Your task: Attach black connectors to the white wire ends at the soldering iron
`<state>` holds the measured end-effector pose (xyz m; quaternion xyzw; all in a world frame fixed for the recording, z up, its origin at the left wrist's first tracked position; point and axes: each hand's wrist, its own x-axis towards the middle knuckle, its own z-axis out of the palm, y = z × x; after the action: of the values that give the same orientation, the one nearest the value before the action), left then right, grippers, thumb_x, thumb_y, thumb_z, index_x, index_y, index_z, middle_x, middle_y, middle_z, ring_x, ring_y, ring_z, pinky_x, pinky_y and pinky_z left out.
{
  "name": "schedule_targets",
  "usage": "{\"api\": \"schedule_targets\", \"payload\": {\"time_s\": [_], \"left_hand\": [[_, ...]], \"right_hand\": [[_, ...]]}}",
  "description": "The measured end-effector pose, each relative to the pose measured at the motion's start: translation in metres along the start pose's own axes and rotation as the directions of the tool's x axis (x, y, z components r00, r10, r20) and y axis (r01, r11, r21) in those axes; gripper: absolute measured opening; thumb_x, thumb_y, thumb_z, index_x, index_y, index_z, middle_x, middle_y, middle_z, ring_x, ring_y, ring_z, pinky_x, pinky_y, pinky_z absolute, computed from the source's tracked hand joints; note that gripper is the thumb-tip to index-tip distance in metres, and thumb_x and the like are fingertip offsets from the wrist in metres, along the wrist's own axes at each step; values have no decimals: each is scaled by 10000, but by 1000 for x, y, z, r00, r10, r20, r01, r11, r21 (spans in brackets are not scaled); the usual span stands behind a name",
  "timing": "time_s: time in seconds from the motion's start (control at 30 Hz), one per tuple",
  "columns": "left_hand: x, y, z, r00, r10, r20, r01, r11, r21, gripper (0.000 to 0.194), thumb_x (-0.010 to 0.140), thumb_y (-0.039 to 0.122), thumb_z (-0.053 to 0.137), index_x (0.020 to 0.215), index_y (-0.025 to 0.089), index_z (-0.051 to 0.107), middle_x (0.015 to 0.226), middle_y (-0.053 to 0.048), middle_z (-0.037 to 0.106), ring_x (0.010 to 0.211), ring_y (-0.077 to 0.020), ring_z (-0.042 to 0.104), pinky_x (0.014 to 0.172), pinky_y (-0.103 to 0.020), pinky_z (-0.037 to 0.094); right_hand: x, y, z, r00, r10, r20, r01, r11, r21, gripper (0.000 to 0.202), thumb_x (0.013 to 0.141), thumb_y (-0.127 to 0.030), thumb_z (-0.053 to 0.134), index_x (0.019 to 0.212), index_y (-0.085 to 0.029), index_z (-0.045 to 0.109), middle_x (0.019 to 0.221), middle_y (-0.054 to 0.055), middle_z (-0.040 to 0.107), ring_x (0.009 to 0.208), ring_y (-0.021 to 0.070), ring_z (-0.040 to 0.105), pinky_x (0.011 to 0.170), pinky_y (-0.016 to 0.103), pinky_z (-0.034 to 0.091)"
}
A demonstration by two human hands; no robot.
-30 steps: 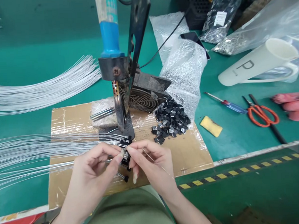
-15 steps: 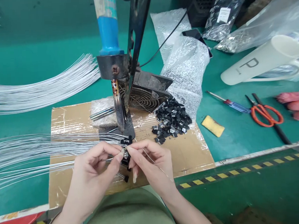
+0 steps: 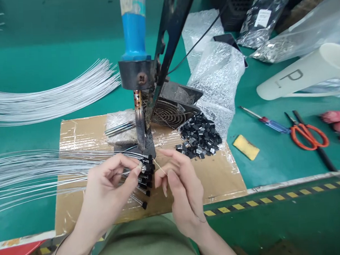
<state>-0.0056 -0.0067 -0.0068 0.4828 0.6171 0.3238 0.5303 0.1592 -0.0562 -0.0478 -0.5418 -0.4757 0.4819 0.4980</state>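
Observation:
My left hand (image 3: 108, 193) pinches a small connector (image 3: 144, 168) with a metallic face between thumb and forefinger. Just to its right, my right hand (image 3: 186, 190) holds a thin solder wire (image 3: 159, 166), its end pointing up and left toward the connector. My right forefinger is lifted away from the wire. Above both hands stands a soldering iron (image 3: 133, 37) clamped upright, its tip (image 3: 140, 132) down. White wires (image 3: 73, 162) ending in black connectors (image 3: 145, 184) lie under and beside my left hand, on a cardboard sheet (image 3: 216, 181).
Loose black connectors (image 3: 203, 135) are heaped beside a dusty fan (image 3: 172, 112). More white wires (image 3: 60, 96) lie back left. On the right are a yellow sponge (image 3: 246, 147), a screwdriver (image 3: 266, 120), orange-handled scissors (image 3: 309, 135) and a white mug (image 3: 302, 72).
My right hand has drawn back to the right from the connector, and its forefinger has lifted. The left hand keeps its pinch. The whole view has shifted slightly.

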Motion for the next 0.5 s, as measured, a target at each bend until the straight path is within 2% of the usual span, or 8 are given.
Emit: {"api": "schedule_targets", "payload": {"time_s": [0.07, 0.13, 0.2, 0.23, 0.33, 0.43, 0.5], "left_hand": [[2, 0, -1, 1000, 12, -3, -12, 1000, 16, 113, 861, 253, 767, 765, 198, 745, 913, -32, 798, 730, -132, 652, 617, -220, 456], [5, -1, -3, 1000, 31, 5, -31, 999, 36, 103, 857, 250, 768, 773, 196, 744, 905, -33, 792, 719, -130, 647, 601, -216, 451], [8, -2, -5, 999, 50, 21, -51, 997, 52, 97, 856, 248, 769, 780, 193, 742, 894, -38, 789, 699, -129, 638, 588, -215, 453], [9, -3, -6, 998, 60, 27, -62, 996, 61, 100, 855, 249, 770, 779, 191, 740, 892, -42, 790, 689, -129, 635, 578, -215, 449], [11, -3, -7, 996, 82, 21, -83, 993, 86, 105, 857, 256, 763, 779, 190, 738, 879, -45, 789, 666, -126, 626, 552, -215, 422], [13, -1, -5, 995, 95, 12, -96, 992, 84, 82, 854, 248, 760, 795, 193, 749, 843, -30, 781, 632, -117, 603, 546, -216, 410], [14, 1, -5, 995, 103, 6, -103, 992, 67, 79, 848, 240, 766, 788, 194, 744, 834, -19, 777, 625, -111, 587, 552, -212, 415]], "right_hand": [[2, -2, -1, 1000, 5, 11, -5, 1000, 11, 279, 1121, -206, 416, 1349, -331, 519, 746, -69, 592, 610, 131, 497, 601, 272, 400], [5, -4, -4, 1000, 1, 4, -1, 999, -44, 143, 1103, -191, 448, 1091, -286, 555, 737, -68, 527, 605, 123, 452, 583, 268, 364], [8, -7, -8, 1000, -26, 0, 26, 993, -115, 219, 1088, -176, 465, 885, -249, 504, 754, -53, 489, 654, 126, 453, 628, 274, 378], [10, -8, -9, 999, -48, 5, 48, 990, -129, 250, 1082, -171, 473, 842, -239, 492, 779, -42, 500, 699, 131, 480, 669, 279, 401], [14, -10, -10, 996, -87, 10, 87, 993, -75, 219, 1061, -165, 531, 853, -231, 549, 974, 5, 631, 907, 158, 612, 834, 306, 489], [17, -12, -8, 999, -46, 4, 46, 998, 31, 184, 1041, -169, 601, 870, -237, 596, 1233, 41, 709, 1167, 214, 677, 1032, 383, 517], [17, -13, -7, 1000, -3, 11, 2, 995, 98, 183, 1030, -182, 641, 862, -247, 604, 1276, 30, 743, 1232, 231, 696, 1095, 407, 514]]}}
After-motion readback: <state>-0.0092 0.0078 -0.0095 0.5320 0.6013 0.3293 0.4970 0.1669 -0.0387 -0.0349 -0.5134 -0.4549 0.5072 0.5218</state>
